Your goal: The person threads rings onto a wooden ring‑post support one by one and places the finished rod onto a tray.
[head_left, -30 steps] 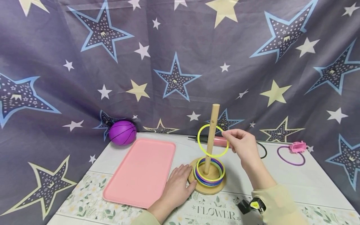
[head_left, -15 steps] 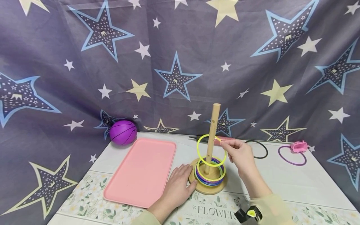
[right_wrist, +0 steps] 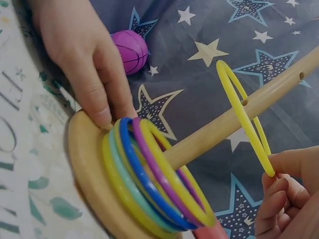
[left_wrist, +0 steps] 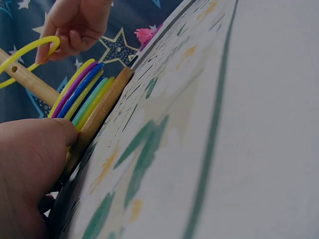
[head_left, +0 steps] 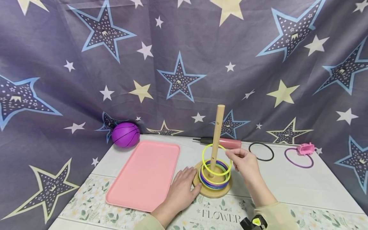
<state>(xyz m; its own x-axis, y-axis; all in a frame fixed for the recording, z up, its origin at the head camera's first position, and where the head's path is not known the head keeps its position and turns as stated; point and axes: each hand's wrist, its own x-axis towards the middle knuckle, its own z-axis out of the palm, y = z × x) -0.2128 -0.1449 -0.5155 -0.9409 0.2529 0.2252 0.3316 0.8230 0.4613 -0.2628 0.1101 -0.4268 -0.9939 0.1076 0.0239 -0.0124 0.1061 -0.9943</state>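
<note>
Between thumb and forefinger, my right hand [head_left: 246,163] pinches a thin yellow ring [right_wrist: 243,117] by its right side. The ring is tilted and encircles the lower half of an upright wooden peg [head_left: 218,127], above several stacked rings [right_wrist: 130,155] in yellow, purple, blue and green. They lie around the peg on its round wooden base [head_left: 214,193]. My left hand [head_left: 181,189] rests palm down left of the base, fingers extended. Its thumb and fingertips touch the base's edge, beside the stack in both wrist views.
A pink tray [head_left: 143,175] lies left, with a purple ball [head_left: 126,135] behind it. Behind the peg is a pink tool with a black tip [head_left: 230,143]. Farther right lie a black ring [head_left: 272,156], a purple ring [head_left: 290,162] and a small pink object [head_left: 305,149].
My right hand has lowered the yellow ring along the peg toward the stack. The black ring behind that hand is now in full view. My left hand stays in place.
</note>
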